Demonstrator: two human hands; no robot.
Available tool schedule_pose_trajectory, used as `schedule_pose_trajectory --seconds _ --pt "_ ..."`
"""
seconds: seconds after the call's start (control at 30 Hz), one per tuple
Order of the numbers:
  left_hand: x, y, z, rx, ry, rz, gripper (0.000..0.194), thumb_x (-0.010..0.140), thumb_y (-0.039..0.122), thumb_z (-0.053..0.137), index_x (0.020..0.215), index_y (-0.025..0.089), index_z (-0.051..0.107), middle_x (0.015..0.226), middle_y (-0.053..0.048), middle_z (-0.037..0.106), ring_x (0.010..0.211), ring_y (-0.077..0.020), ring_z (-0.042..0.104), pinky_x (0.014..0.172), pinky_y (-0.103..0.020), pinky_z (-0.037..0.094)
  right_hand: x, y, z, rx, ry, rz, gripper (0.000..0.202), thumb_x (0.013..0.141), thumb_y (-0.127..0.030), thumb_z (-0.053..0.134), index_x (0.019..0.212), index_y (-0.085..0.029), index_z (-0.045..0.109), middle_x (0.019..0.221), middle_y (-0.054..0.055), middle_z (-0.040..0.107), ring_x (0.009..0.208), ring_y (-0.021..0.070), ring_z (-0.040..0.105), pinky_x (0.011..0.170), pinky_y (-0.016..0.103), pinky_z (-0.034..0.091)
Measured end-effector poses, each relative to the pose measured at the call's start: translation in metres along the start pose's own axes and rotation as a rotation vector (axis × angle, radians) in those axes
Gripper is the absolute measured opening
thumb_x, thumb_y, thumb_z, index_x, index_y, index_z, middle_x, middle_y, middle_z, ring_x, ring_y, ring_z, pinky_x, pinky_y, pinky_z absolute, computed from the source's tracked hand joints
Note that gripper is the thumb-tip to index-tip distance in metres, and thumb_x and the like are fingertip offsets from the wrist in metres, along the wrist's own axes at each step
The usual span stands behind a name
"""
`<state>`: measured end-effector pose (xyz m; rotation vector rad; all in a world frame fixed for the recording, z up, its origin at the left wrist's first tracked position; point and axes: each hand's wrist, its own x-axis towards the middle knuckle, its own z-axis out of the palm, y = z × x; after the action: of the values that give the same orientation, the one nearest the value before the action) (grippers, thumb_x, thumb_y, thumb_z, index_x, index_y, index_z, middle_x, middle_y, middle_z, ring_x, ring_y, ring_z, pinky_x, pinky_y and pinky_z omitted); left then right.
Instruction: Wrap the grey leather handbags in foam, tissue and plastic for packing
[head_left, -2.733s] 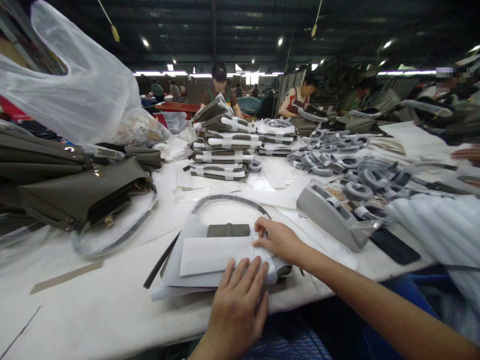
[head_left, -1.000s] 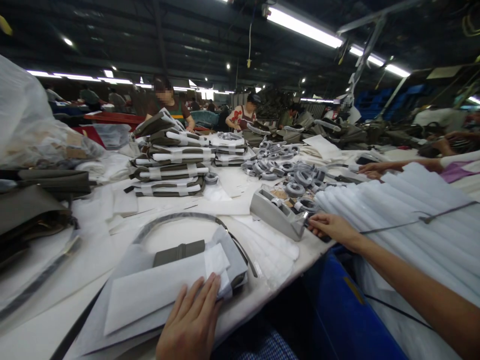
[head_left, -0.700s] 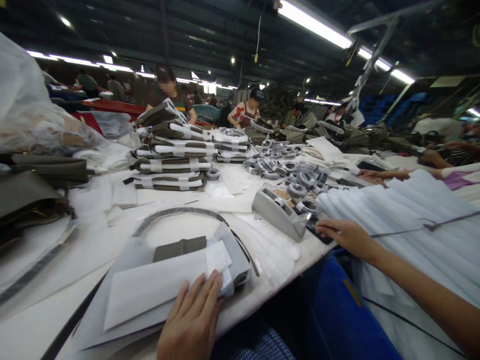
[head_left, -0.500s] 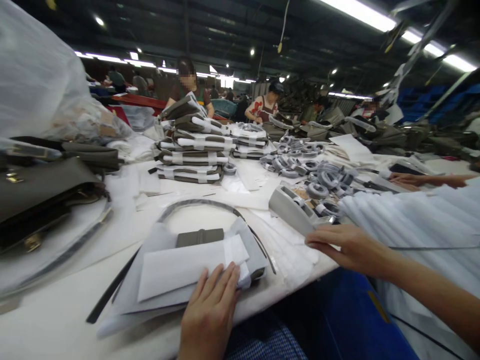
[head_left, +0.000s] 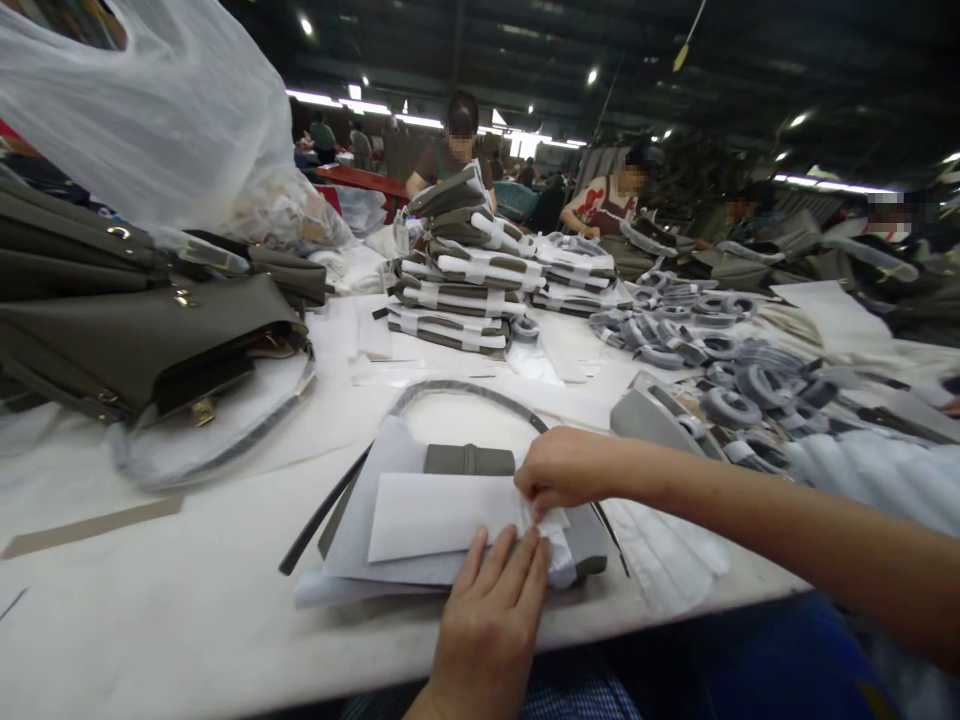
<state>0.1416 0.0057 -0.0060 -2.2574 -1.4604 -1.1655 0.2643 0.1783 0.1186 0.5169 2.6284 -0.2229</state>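
A flat bag wrapped in pale tissue (head_left: 352,548) lies on the white table near its front edge. Its wrapped handle (head_left: 442,387) arches behind it, and an olive tab (head_left: 469,460) shows above a folded white sheet (head_left: 435,515). My left hand (head_left: 499,610) rests flat on the lower edge of the sheet, fingers stretched out. Over the sheet's right end is my right hand (head_left: 562,470), fingers pinched together and pointing down; what lies between them is too small to make out. A grey tape dispenser (head_left: 656,415) stands to the right of the bag, partly behind my right forearm.
Olive bags (head_left: 150,330) lie at the left below a large plastic bag (head_left: 165,120). Stacked wrapped pieces (head_left: 457,290) stand at the back. Coiled grey straps (head_left: 735,400) and white foam sheets (head_left: 877,470) fill the right. Two people work across the table.
My right hand has moved left from the tape dispenser to the sheet's right end, its fingers now pinched. My left hand stays on the sheet. The view has swung left.
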Motion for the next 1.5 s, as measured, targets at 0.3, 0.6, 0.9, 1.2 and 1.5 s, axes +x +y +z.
schedule_pose_trajectory --seconds 0.3,0.6,0.9,1.2,1.5 --pt "0.008 -0.001 -0.005 0.07 -0.075 0.009 0.044 0.104 0.022 0.027 0.118 0.02 0.068 0.137 -0.004 0.062 0.116 -0.0208 0.06 0.099 -0.035 0.047 0.033 -0.009 -0.021 -0.171 -0.224 0.006 0.012 0.077 -0.037 0.078 0.081 -0.025 0.08 0.072 0.004 0.076 0.061 0.0166 0.062 0.051 0.026 0.027" --pt "0.012 0.001 -0.003 0.056 -0.04 -0.015 0.046 0.104 0.022 0.024 0.116 0.018 0.068 0.127 -0.001 0.069 0.108 -0.0213 0.061 0.09 -0.034 0.048 0.032 -0.004 -0.02 -0.235 -0.147 -0.058 0.015 0.08 -0.042 0.074 0.085 -0.029 0.08 0.07 0.004 0.075 0.063 0.0175 0.064 0.052 0.027 0.026" --pt "0.009 0.002 -0.001 0.041 -0.021 -0.021 0.038 0.103 0.024 0.033 0.118 0.019 0.068 0.126 0.0 0.07 0.108 -0.0206 0.063 0.09 -0.033 0.048 0.036 0.031 -0.012 -0.087 -0.036 0.054 0.044 0.067 -0.066 0.076 0.075 -0.022 0.074 0.067 0.002 0.071 0.062 0.0163 0.059 0.053 0.025 0.025" --pt "0.01 0.001 0.002 0.062 0.031 0.005 0.036 0.103 0.029 0.037 0.115 0.02 0.069 0.123 0.002 0.071 0.104 -0.0198 0.065 0.087 -0.033 0.048 0.058 0.078 0.005 0.31 -0.112 0.232 0.035 0.06 -0.046 0.085 0.081 -0.02 0.076 0.073 -0.003 0.073 0.064 0.0123 0.06 0.057 0.02 0.038" --pt "0.011 0.0 0.002 0.075 0.071 0.031 0.041 0.105 0.03 0.03 0.113 0.022 0.069 0.122 0.005 0.072 0.104 -0.0166 0.063 0.087 -0.031 0.044 0.018 0.057 0.017 0.427 0.055 0.255 0.06 0.075 -0.06 0.069 0.121 -0.02 0.07 0.113 0.008 0.074 0.1 0.0252 0.067 0.084 0.028 0.046"
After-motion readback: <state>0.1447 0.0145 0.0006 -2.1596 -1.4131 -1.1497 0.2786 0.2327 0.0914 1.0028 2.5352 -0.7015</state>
